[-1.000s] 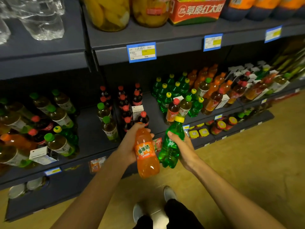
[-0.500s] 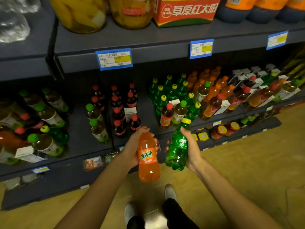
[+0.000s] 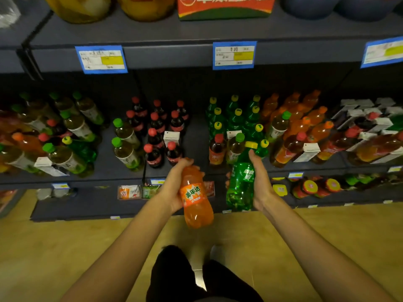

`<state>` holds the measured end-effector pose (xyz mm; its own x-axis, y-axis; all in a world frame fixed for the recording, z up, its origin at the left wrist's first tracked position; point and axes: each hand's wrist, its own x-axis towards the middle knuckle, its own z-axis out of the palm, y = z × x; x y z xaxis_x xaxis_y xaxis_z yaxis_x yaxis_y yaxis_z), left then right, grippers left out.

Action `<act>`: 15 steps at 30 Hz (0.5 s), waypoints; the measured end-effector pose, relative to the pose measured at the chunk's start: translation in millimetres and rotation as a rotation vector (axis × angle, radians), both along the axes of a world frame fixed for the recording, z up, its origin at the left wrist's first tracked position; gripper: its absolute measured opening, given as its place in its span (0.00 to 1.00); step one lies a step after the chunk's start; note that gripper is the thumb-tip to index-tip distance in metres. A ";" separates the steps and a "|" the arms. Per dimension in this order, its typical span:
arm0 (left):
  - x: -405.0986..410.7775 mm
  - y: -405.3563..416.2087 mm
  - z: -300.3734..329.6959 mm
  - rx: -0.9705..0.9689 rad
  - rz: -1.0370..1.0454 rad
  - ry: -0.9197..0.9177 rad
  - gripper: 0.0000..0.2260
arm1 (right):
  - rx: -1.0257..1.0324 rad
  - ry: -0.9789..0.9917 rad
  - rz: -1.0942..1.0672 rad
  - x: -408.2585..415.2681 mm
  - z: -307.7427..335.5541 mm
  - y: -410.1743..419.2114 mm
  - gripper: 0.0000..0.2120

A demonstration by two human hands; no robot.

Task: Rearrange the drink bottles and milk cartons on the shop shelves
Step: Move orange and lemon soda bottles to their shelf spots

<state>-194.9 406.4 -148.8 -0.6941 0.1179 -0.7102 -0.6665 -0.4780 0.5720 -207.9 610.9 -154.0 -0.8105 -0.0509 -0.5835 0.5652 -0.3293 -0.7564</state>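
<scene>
Near the centre of the frame the left hand (image 3: 174, 184) curls its fingers round the neck and shoulder of an orange soda bottle (image 3: 196, 199), which tilts with its base toward the lower middle; just to its right the right hand (image 3: 260, 182) wraps the side of a green soda bottle (image 3: 241, 182), thumb up near the yellow cap, the bottle close to upright; the two bottles sit near each other without touching. Against the frame half a second back, the green bottle stands higher and nearer the middle shelf (image 3: 196, 136), its cap now level with the front row of green bottles (image 3: 236, 115) right of centre; the orange bottle hangs much where it was, before the lower shelf edge. The shelving fills more of the view than before (the top row of jars is cut off at the upper edge now). Cola bottles (image 3: 159, 125) stand left of centre; orange bottles (image 3: 305, 118) stand further right; price tags (image 3: 101, 59) hang above.
</scene>
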 end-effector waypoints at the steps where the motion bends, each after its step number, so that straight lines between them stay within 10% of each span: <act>1: 0.0 2.9 -2.9 -0.009 -0.006 -0.001 0.15 | 0.000 -0.006 0.005 -0.9 -1.0 4.9 0.40; 15: -11.4 22.7 -16.4 -0.045 0.011 -0.021 0.12 | -0.078 -0.119 -0.019 2.4 -22.6 33.8 0.32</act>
